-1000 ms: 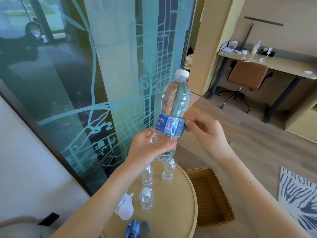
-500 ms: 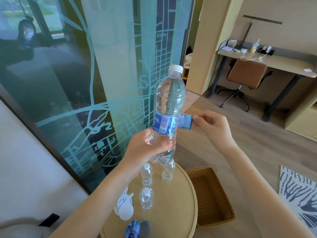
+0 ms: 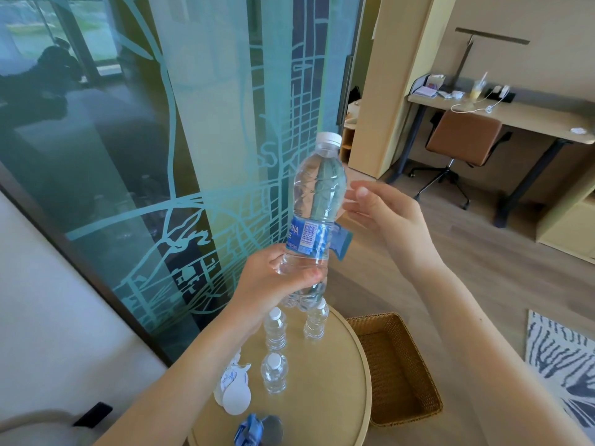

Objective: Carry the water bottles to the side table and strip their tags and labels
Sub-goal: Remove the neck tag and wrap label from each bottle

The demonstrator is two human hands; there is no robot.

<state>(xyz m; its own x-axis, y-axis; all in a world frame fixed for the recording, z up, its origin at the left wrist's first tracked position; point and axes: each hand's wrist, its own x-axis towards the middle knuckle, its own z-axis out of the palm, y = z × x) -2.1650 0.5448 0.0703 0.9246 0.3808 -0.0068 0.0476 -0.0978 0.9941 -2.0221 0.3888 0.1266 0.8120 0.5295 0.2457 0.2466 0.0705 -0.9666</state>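
My left hand [image 3: 277, 281] grips the lower part of a clear water bottle [image 3: 317, 191] with a white cap, held upright above the round side table [image 3: 338, 381]. Its blue label [image 3: 307, 238] is partly peeled, with a loose flap [image 3: 341, 243] sticking out to the right. My right hand [image 3: 383, 214] hovers beside the bottle's upper body with relaxed fingers, holding nothing. Three small bare bottles [image 3: 275, 329] [image 3: 316, 320] [image 3: 274, 373] stand on the table. White round tags [image 3: 233, 391] and a crumpled blue label [image 3: 249, 431] lie near the table's front.
A wicker basket [image 3: 396, 371] sits on the floor right of the table. A glass wall with a map pattern [image 3: 193, 156] rises to the left. A desk [image 3: 502, 114] and a brown chair [image 3: 463, 140] stand at the back right. A striped rug [image 3: 560, 365] lies at the right edge.
My right hand pulled the label's end away from the bottle, then let it go and rose beside the bottle's upper body. The flap now hangs loose.
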